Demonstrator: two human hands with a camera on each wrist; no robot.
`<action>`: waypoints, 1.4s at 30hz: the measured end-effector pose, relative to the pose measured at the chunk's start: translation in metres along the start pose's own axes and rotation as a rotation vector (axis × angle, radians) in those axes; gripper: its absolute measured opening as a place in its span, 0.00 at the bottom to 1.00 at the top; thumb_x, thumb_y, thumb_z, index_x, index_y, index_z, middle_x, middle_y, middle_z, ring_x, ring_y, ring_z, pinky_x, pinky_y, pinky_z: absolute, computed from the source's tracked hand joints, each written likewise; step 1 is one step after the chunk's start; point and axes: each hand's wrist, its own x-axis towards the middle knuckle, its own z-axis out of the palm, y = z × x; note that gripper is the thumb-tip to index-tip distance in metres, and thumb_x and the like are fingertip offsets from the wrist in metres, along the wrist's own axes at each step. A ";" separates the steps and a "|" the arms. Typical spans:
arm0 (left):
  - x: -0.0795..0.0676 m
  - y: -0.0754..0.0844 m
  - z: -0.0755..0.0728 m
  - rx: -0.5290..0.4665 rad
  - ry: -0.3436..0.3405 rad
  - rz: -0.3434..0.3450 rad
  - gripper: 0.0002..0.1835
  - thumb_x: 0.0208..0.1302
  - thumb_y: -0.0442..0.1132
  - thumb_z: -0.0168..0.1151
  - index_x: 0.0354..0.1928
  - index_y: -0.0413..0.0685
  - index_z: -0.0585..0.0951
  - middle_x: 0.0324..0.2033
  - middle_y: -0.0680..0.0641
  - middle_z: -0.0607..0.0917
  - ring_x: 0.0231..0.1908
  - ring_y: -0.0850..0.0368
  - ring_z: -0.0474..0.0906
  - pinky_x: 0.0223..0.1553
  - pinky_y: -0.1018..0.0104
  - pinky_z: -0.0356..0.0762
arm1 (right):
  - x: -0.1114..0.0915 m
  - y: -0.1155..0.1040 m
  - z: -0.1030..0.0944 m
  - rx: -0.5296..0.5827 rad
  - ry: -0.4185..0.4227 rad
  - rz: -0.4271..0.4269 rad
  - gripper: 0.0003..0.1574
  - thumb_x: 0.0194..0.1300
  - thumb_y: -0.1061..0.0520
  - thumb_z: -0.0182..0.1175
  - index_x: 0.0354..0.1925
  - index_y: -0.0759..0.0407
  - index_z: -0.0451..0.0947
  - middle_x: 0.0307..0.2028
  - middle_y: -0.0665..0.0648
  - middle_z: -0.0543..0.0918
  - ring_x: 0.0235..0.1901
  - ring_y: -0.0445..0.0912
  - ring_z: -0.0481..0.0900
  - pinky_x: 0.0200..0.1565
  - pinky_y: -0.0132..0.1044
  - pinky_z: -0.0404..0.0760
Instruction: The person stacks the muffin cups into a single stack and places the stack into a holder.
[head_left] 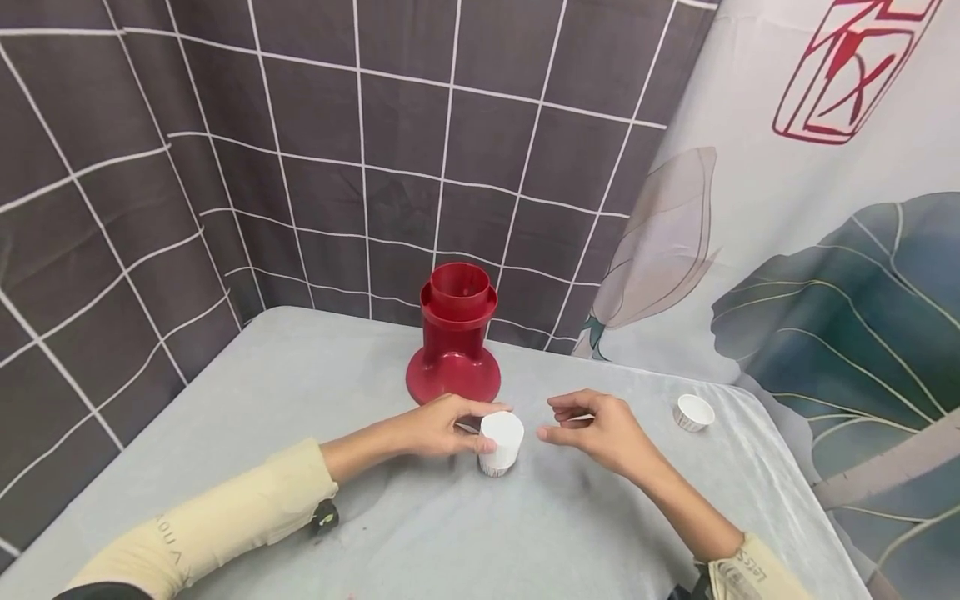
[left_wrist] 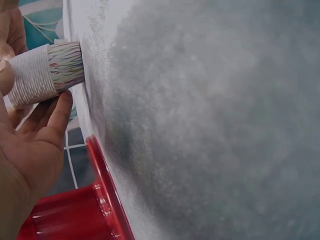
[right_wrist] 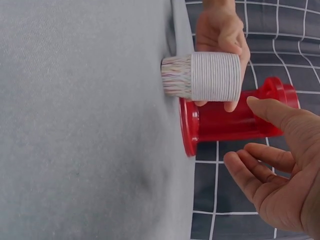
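Observation:
My left hand [head_left: 444, 427] grips an upside-down stack of paper baking cups [head_left: 502, 439] between thumb and fingers. In the right wrist view the nested rims of the stack [right_wrist: 216, 76] show as close white ridges, with one colourfully streaked cup wall at the table end. That end stands right at the cloth. To the right of the stack, my right hand [head_left: 596, 423] hovers with loosely bent fingers, a gap between it and the cups. Behind the left hand stands a red plastic cylinder [head_left: 453, 337] with a wide round base and an open top.
A single white baking cup [head_left: 693, 413] sits mouth up at the table's right side. Pale grey cloth [head_left: 315, 367] covers the table. Behind it hangs a dark curtain [head_left: 405, 125] with a white grid, and a flower-patterned cloth [head_left: 787, 250] is on the right.

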 end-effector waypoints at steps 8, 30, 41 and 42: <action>0.002 0.009 -0.003 -0.147 -0.015 -0.050 0.31 0.71 0.37 0.78 0.74 0.40 0.83 0.68 0.39 0.89 0.67 0.47 0.89 0.64 0.63 0.90 | 0.000 0.003 -0.003 0.005 0.014 0.004 0.33 0.63 0.49 0.85 0.60 0.65 0.90 0.54 0.65 0.94 0.48 0.45 0.93 0.52 0.27 0.91; 0.013 0.015 -0.016 -0.122 -0.073 -0.093 0.31 0.65 0.36 0.83 0.70 0.46 0.88 0.63 0.45 0.93 0.62 0.52 0.93 0.63 0.62 0.90 | 0.003 0.016 -0.010 -0.041 0.074 0.035 0.30 0.64 0.49 0.84 0.59 0.63 0.92 0.51 0.64 0.95 0.46 0.45 0.95 0.50 0.28 0.90; 0.015 0.012 -0.013 -0.191 -0.040 -0.105 0.30 0.62 0.33 0.85 0.67 0.41 0.89 0.58 0.42 0.95 0.57 0.53 0.95 0.59 0.62 0.92 | 0.006 0.026 -0.025 -0.088 0.131 0.053 0.30 0.66 0.47 0.83 0.59 0.61 0.92 0.49 0.61 0.97 0.48 0.47 0.95 0.49 0.27 0.87; 0.014 0.011 -0.012 -0.195 -0.035 -0.106 0.30 0.61 0.33 0.86 0.67 0.40 0.89 0.58 0.42 0.95 0.56 0.53 0.95 0.59 0.62 0.92 | 0.007 0.027 -0.027 -0.095 0.135 0.051 0.30 0.66 0.46 0.82 0.59 0.61 0.92 0.49 0.60 0.97 0.48 0.47 0.95 0.48 0.27 0.87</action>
